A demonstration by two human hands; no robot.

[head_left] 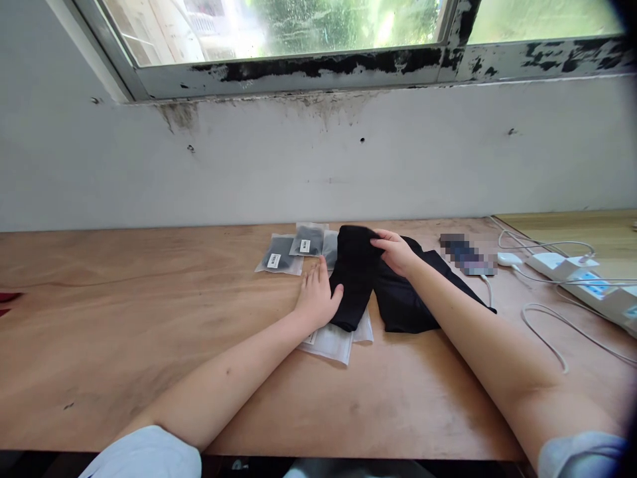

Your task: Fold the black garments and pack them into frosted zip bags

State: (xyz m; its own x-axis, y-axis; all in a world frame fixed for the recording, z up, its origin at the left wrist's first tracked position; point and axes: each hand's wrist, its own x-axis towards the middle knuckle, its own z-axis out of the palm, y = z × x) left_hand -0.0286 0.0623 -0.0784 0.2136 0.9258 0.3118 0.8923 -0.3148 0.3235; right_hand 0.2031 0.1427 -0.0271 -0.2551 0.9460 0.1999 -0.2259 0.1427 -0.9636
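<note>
A black cloth garment (354, 275) lies on the wooden table, its left part raised at the top edge. My right hand (395, 252) pinches that upper edge between thumb and fingers. Against the garment's left side rests my left hand (318, 295), fingers spread, thumb touching the cloth. More black fabric (405, 302) spreads out to the right, partly under my right forearm. Below the left hand, clear plastic bags (333, 345) stick out from under the garment. Behind it lie labelled plastic bags (281, 255) with dark contents.
A blurred phone (468, 255) with a cable lies right of the garment. A white power strip (592, 285), a charger (508, 259) and loose white cables are at the far right. Red items (10, 297) sit at the left edge. The wall and window rise behind the table.
</note>
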